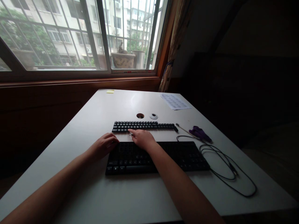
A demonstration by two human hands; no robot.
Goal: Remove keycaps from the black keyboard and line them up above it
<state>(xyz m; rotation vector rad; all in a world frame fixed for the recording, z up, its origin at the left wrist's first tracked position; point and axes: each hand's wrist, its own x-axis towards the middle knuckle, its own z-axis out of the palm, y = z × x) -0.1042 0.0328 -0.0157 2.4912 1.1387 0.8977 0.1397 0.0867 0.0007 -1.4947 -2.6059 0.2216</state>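
A black keyboard (140,169) lies on the white table, its lower rows fitted with keys; its upper part is dark and hard to read. Behind it, loose black keycaps (140,124) stand in rows. My right hand (144,139) reaches over the keyboard, index finger stretched to the front row of keycaps. Something small, thin and pale shows under its curled fingers, too small to name. At the keyboard's far left corner is my left hand (105,145), with its fingers curled and pressed together. Whatever its fingertips may hold is hidden.
A black cable (233,179) loops to the right of the keyboard. Near it lie a purple cloth (200,133) and a thin stick (183,129). Farther back are a cable hole (140,115), its round cover (153,116), printed sheets (175,101) and yellow sticky notes (110,91).
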